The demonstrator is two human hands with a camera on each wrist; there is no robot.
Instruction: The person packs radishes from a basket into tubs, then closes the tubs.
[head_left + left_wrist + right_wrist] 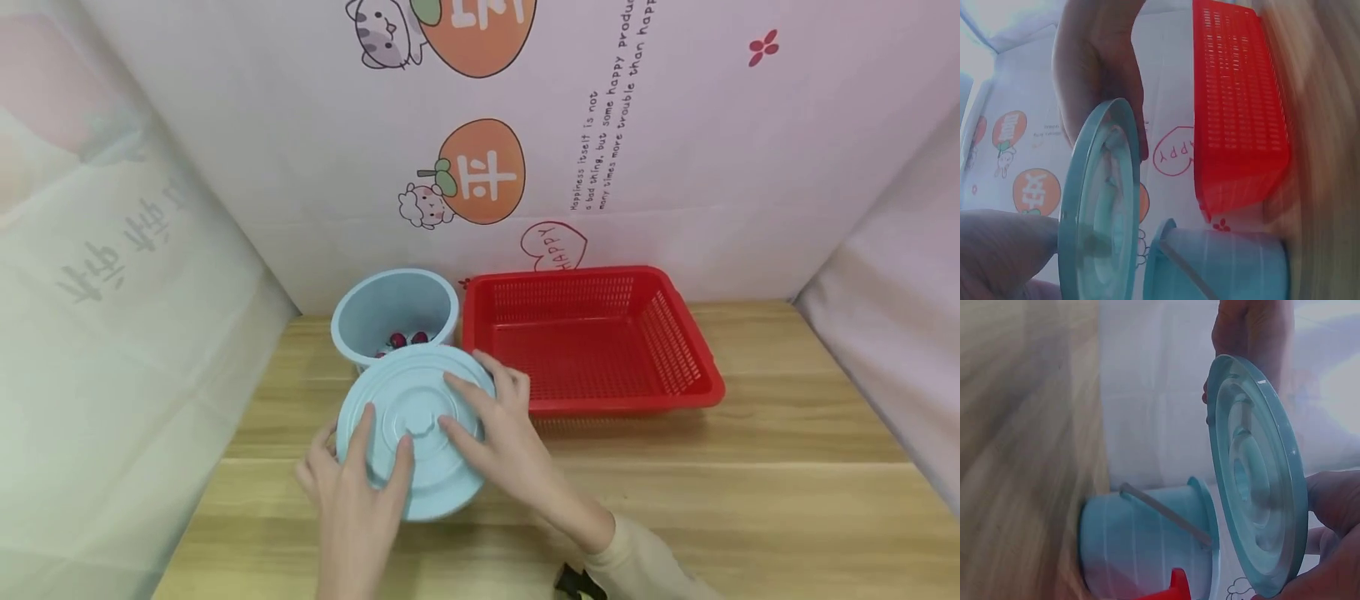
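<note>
Both hands hold a round light-blue lid (420, 383) with a small raised knob, clear of the table in front of a light-blue bucket (386, 302). My left hand (351, 483) grips its left edge, with forefinger and thumb spread over the top. From the right, my right hand (504, 433) grips the opposite edge, fingers likewise across the top. Several small dark-red fruits, like cherries (398, 340), lie in the uncovered bucket. In the right wrist view, the ridged underside of the lid (1257, 481) shows beside the bucket (1141, 540) and its grey handle (1166, 515).
A red perforated basket (592, 406) stands right of the bucket, close beside it. Behind both rises a printed white cloth wall (675, 233), with more cloth at the sides. A small black object (579, 582) lies at the front of the wooden table (750, 483).
</note>
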